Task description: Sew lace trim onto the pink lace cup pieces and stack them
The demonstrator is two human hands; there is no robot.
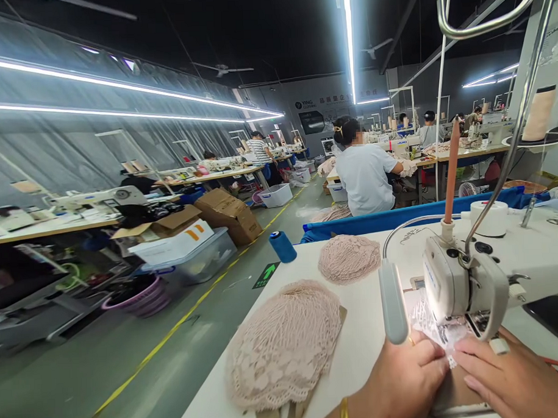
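A piece of white lace [422,312] lies under the needle area of a white sewing machine [450,282]. My left hand [404,375], wearing a ring and a gold bangle, has its fingers closed on the lace's near edge. From the other side, my right hand [508,371] grips the same lace with fingertips close to the presser foot. The lit lamp [394,305] partly covers the lace. Left of the machine are a large pile of beige-pink lace pieces [283,343] and a smaller lace pile [349,257].
A blue thread cone [283,246] stands at the table's left edge, and a white spool [488,219] sits behind the machine. Blue cloth [416,211] runs along the far edge. Ahead, a person in a white shirt [367,178] sits at another machine. Boxes [228,214] line the aisle.
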